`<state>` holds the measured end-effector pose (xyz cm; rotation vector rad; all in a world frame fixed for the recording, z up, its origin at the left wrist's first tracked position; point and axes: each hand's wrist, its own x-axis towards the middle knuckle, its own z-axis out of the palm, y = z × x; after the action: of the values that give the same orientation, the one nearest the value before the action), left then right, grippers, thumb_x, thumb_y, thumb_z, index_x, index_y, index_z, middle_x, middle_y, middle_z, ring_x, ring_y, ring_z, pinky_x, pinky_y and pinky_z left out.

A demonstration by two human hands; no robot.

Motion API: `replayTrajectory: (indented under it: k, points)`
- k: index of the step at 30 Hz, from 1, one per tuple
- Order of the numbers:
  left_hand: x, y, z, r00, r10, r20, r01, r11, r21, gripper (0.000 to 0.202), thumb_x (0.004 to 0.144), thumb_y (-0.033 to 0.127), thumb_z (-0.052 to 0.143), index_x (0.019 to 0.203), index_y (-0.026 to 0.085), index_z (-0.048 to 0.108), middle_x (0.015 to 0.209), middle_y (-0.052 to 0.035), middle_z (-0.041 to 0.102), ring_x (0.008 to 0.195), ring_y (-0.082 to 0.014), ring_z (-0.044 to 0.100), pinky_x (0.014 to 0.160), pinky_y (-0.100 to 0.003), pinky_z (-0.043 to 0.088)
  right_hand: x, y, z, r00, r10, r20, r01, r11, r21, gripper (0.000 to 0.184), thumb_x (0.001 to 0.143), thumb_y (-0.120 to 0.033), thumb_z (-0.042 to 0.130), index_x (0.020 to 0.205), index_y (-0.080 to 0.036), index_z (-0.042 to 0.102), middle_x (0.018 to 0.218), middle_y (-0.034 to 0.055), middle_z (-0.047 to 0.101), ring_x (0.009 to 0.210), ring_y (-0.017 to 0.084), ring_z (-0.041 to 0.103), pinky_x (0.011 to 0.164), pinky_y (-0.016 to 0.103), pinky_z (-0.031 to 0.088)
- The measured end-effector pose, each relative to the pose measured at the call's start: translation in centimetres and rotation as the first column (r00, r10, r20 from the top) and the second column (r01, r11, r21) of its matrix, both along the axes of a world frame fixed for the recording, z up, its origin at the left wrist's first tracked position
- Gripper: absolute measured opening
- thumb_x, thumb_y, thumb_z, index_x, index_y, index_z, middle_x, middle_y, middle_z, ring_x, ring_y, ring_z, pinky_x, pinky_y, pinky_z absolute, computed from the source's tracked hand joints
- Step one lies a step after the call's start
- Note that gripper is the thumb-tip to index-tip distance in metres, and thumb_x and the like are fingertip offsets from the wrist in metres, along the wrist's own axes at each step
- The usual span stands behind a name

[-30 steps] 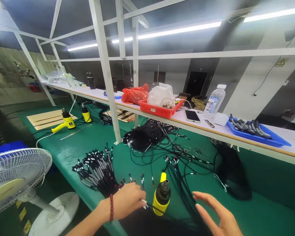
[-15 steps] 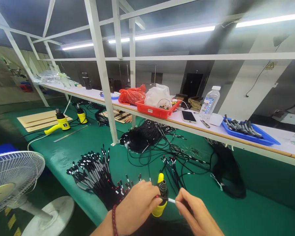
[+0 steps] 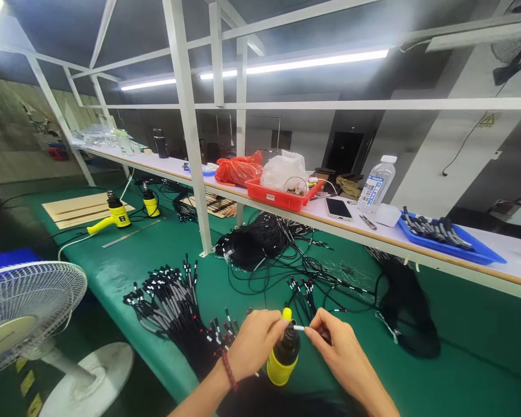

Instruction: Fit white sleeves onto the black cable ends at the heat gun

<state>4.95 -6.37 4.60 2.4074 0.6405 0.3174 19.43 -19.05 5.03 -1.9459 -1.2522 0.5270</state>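
My left hand (image 3: 260, 340), with a braided bracelet at the wrist, pinches one end of a thin black cable. The cable's white sleeve (image 3: 298, 328) shows between my hands. My right hand (image 3: 336, 343) pinches the sleeve's other end, its fingers curled. Beneath the cable, an upright yellow and black heat gun (image 3: 282, 369) points its nozzle upward. The sleeve is right at the nozzle; I cannot tell whether they touch. Left of my left hand lies a large bundle of black cables (image 3: 167, 310) with white and red marks at their ends.
More black cables (image 3: 260, 240) lie coiled behind my hands, and another coil (image 3: 410, 313) is at right. Two heat guns (image 3: 119, 214) stand far left. A shelf across the bench holds a red tray (image 3: 278, 197), a bottle (image 3: 377, 184) and a blue tray (image 3: 473, 250). A fan (image 3: 30, 321) stands at left.
Both hands have moved up and slightly away from me, bringing the cable with its white sleeve to the heat gun's nozzle. The view has shifted a little.
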Motion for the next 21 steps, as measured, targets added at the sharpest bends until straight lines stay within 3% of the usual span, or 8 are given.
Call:
replayTrajectory:
  k: [8, 17, 21]
  points:
    - [0.8, 0.9, -1.9, 0.996, 0.076, 0.036, -0.075, 0.997, -0.036, 0.033, 0.095, 0.038, 0.04, 0.072, 0.02, 0.055, 0.073, 0.0022, 0.061, 0.076, -0.0169, 0.053, 0.071, -0.027, 0.035, 0.4, 1.2, -0.9, 0.998, -0.042, 0.043, 0.041, 0.999, 0.035, 0.022, 0.085, -0.032, 0.049, 0.066, -0.023, 0.047, 0.059, -0.0038, 0.052, 0.056, 0.014, 0.048, 0.051, 0.023, 0.033]
    - [1.0, 0.8, -1.8, 0.99, 0.124, 0.068, -0.118, 0.99, -0.079, 0.022, 0.09, 0.036, 0.046, 0.079, 0.02, 0.057, 0.081, 0.0004, 0.062, 0.083, -0.0189, 0.054, 0.075, -0.029, 0.038, 0.5, 1.5, -1.1, 0.995, -0.065, 0.079, 0.061, 0.997, 0.051, 0.019, 0.084, -0.028, 0.05, 0.066, -0.023, 0.048, 0.059, -0.0032, 0.055, 0.056, 0.015, 0.051, 0.052, 0.024, 0.035]
    - [1.0, 0.9, -2.0, 0.986, 0.133, 0.098, -0.123, 0.987, -0.103, 0.015, 0.088, 0.032, 0.05, 0.081, 0.02, 0.056, 0.083, 0.0007, 0.062, 0.085, -0.0187, 0.054, 0.076, -0.029, 0.038, 0.7, 1.3, -0.9, 0.996, -0.059, 0.068, 0.057, 0.998, 0.032, 0.018, 0.084, -0.026, 0.05, 0.068, -0.022, 0.055, 0.062, -0.0017, 0.061, 0.059, 0.016, 0.055, 0.054, 0.024, 0.036]
